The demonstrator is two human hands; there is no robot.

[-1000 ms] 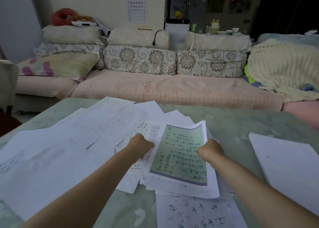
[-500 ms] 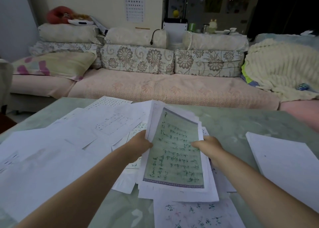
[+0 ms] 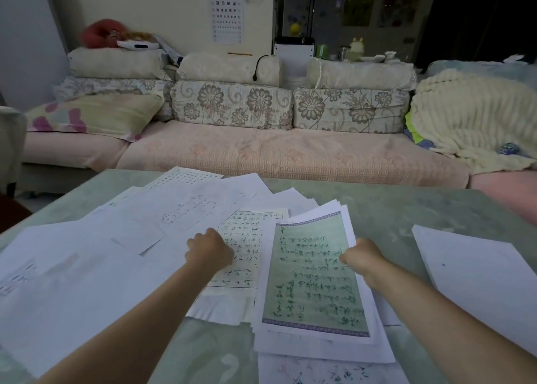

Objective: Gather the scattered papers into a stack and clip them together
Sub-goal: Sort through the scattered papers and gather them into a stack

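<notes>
Just the head view here. The person's right grip (image 3: 360, 257) is clenching the right edge of a stack of white papers (image 3: 313, 282) topped by a pale green sheet with a purple border and handwritten lines. The fingers are curling round that edge. The stack is sitting right of centre on the pale green marbled bench (image 3: 392, 209), turned a bit off square, with its far corners fanning out. Its near end is overlapping a white sheet with coloured scribbles (image 3: 334, 373) at the bottom edge of the shot.

The left grip (image 3: 209, 250) is resting knuckles-up on a white gridded sheet with handwriting (image 3: 247, 238), just left of the stack. Its fingers are tucking under out of sight, so there's no telling whether it's pinching paper or only pressing down.

Loose white papers (image 3: 87, 261) are sprawling over the left half of the bench, overlapping at all angles. Well apart on the right, a separate pile of plain white sheets (image 3: 479, 279) is lying on its own.

Behind the bench a pink sofa (image 3: 261, 154) with floral cushions (image 3: 232, 104) is running across. A cream knitted blanket (image 3: 470, 122) is heaping up at its right end, and an eye chart (image 3: 228, 8) is hanging on the wall.
</notes>
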